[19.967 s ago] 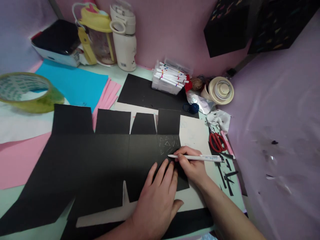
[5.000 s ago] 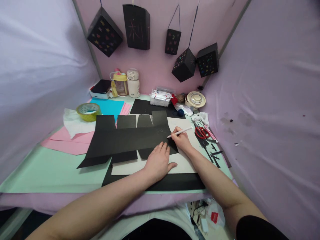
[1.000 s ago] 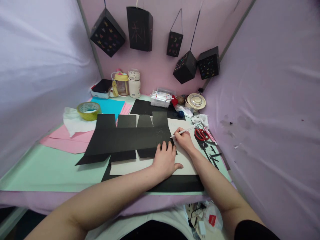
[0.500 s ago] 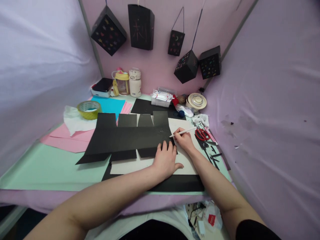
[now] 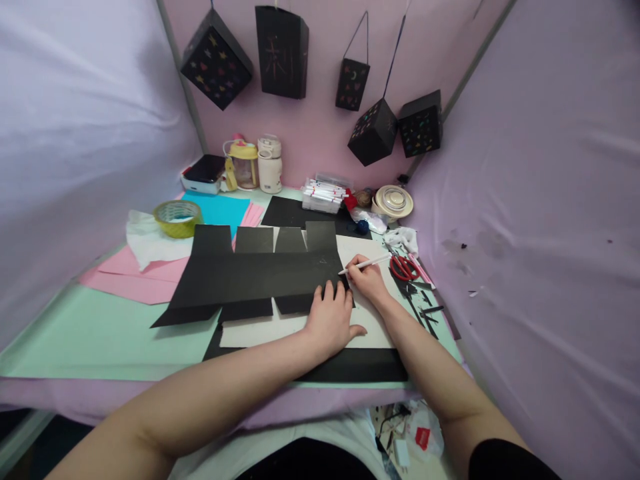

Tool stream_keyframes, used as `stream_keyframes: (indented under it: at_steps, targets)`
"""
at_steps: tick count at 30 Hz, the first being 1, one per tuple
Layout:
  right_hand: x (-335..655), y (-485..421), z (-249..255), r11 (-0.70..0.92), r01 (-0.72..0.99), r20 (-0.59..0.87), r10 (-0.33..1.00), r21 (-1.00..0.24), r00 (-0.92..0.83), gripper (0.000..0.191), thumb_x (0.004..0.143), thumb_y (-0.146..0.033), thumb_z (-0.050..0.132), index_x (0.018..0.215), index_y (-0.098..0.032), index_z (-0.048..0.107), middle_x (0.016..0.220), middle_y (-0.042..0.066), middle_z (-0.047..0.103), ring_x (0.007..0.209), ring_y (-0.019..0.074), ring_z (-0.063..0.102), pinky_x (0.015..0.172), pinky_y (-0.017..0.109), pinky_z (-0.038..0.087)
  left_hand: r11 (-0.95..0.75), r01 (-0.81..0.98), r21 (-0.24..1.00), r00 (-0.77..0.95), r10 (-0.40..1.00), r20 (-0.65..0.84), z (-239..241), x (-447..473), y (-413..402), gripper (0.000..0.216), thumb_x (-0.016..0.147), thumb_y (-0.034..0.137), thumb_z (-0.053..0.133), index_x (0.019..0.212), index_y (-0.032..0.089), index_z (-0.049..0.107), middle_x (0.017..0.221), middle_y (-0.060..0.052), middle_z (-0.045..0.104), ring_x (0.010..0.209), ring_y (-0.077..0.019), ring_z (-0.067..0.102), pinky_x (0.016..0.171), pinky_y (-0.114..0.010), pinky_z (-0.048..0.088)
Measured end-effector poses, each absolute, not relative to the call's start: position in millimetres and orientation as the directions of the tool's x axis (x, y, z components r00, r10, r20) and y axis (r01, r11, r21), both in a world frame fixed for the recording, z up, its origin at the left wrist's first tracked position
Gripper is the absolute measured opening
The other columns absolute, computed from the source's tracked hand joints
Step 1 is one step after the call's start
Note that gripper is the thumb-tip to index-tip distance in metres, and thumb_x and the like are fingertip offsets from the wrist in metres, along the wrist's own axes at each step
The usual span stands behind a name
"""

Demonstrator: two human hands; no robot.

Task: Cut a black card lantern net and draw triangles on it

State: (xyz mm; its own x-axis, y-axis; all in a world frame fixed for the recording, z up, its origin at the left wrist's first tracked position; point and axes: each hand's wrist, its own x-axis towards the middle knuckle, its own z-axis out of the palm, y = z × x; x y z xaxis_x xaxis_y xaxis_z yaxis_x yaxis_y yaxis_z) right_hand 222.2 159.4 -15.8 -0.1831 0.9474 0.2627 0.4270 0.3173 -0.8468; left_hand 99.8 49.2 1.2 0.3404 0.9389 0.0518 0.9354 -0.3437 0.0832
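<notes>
A sheet of black cardstock with cut flaps along its far and near edges lies across the middle of the table. My left hand rests flat on its near right corner, fingers spread and thumb out to the right. In my right hand is a slim white pen, its tip touching the right edge of the cardstock. Faint marks show on the black surface close to the pen. Under the cardstock is a white board, and beneath that another black sheet.
Red-handled scissors and black paper scraps lie to the right. A tape roll, pink paper and blue paper are at left. Behind stand a box of markers and bottles. Black boxes hang above.
</notes>
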Motion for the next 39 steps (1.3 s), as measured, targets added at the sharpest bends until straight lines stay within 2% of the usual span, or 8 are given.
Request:
stream_keyframes:
  at_steps: [15,22,39]
  targets:
    - [223.4,160.1,-14.8,0.324,0.417,0.279,0.946,-0.849,-0.166,0.01,0.071,-0.022,0.05,0.061,-0.022,0.053,0.053,-0.004,0.053,0.054,0.0144,0.049,0.056,0.026,0.038,-0.346,0.936,0.07,0.343,0.938,0.048,2.4,98.6,48.6,0.085,0.087,0.072,0.042,0.143,0.009,0.046,0.149,-0.021,0.042,0.136,-0.0417,0.036,0.109,-0.054,0.031]
    - [228.0,163.4,-14.6,0.305,0.381,0.31,0.95,-0.873,-0.05,0.012,0.074,-0.025,0.048,0.063,-0.022,0.053,0.055,-0.003,0.052,0.055,0.015,0.048,0.057,0.027,0.039,-0.343,0.936,0.075,0.34,0.939,0.047,1.3,99.6,48.4,0.082,0.088,0.071,0.041,0.144,0.011,0.046,0.149,-0.019,0.043,0.136,-0.0409,0.036,0.109,-0.053,0.031]
    - [225.1,164.8,-19.0,0.265,0.406,0.24,0.964,-0.875,-0.112,0.01,0.073,-0.024,0.051,0.066,-0.022,0.057,0.054,-0.002,0.059,0.054,0.0157,0.054,0.057,0.026,0.043,-0.341,0.937,0.073,0.339,0.94,0.039,2.3,99.4,48.5,0.082,0.087,0.071,0.042,0.144,0.011,0.046,0.149,-0.02,0.042,0.137,-0.0411,0.035,0.109,-0.054,0.03]
